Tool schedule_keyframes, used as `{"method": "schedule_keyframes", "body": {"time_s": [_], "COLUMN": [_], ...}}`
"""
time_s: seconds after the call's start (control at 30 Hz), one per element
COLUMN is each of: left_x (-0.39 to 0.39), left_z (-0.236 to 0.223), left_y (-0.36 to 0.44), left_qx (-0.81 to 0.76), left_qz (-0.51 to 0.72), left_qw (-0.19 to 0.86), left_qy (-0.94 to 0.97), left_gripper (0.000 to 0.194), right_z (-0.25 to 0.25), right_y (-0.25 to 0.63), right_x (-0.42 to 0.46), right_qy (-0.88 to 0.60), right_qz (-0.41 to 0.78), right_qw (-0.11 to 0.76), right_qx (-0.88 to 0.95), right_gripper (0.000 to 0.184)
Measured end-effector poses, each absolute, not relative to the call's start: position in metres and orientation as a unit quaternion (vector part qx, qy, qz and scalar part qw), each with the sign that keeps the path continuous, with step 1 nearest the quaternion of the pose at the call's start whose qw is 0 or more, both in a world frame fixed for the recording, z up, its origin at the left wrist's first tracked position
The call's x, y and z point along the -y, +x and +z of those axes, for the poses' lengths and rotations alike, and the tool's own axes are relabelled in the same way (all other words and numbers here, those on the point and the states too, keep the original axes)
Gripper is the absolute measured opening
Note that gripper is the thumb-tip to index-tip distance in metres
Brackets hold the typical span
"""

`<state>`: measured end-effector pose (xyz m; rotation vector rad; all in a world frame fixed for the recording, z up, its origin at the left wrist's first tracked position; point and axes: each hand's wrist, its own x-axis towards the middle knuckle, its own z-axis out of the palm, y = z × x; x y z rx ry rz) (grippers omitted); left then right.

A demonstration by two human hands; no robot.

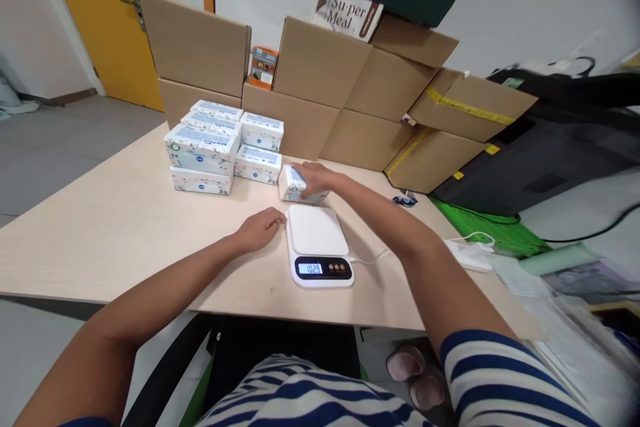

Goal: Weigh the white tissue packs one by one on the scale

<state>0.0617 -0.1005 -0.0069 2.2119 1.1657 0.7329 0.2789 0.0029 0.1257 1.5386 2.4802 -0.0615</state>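
The pale wood-grain table (125, 230) carried, near its front edge, a flat white plastic scale (319, 230) with a black display panel. Brown cardboard boxes (305, 121) stood along the back edge. Toward the back left corner, white rectangular packs (203, 155) with floral print were stacked; a single matching pack (290, 187) sat just behind the scale. A white plastic block (470, 256) lay by the right edge.

Bright, diffuse light casts soft shadows; the right edge blurs.

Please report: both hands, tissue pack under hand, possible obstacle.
Right hand on tissue pack, behind scale. Left hand beside scale's left edge. Possible obstacle: stacked packs close at tissue pack's left.
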Motion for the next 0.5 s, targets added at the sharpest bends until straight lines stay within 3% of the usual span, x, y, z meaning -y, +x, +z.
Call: {"method": "schedule_keyframes", "body": {"time_s": [0.23, 0.4, 0.5], "left_x": [0.1, 0.104, 0.106], "left_z": [-0.003, 0.002, 0.005], "left_y": [0.066, 0.069, 0.068], "left_qx": [-0.433, -0.44, -0.452], "left_qz": [0.251, 0.245, 0.243], "left_qw": [0.263, 0.262, 0.265], "left_qy": [0.825, 0.823, 0.816], "left_gripper": [0.04, 0.041, 0.042], "right_z": [0.168, 0.133, 0.115], "right_y": [0.347, 0.338, 0.344], "right_x": [0.044, 0.099, 0.112], "right_qy": [0.454, 0.411, 0.406], "right_qz": [-0.035, -0.031, -0.033], "right_qw": [0.051, 0.106, 0.071], "right_qx": [-0.889, -0.905, -0.91], "right_gripper": [0.13, 0.122, 0.124]}}
